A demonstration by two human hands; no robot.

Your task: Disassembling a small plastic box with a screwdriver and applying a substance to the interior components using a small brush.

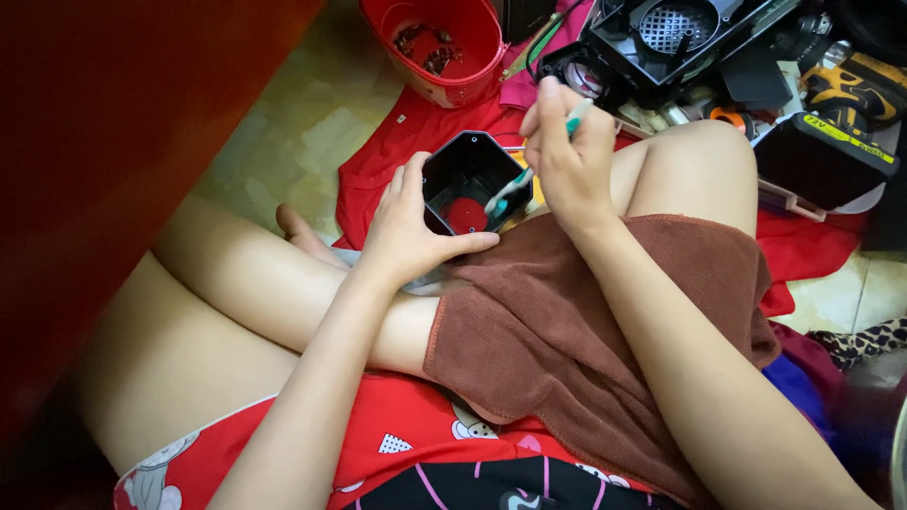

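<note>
Black octagonal plastic cup (465,179) with a red disc at its bottom, tilted open-side up over the lap, just above a brown terry towel (567,331). Gripped by the left hand (406,231), thumb pressed along the near wall, fingers wrapped round the far-left side. Teal-and-white toothbrush (515,184) pinched in the right hand (565,156), bristles down inside. Judged: mid-scrub; next calls for steady hold, firm strokes across the floor.
</note>
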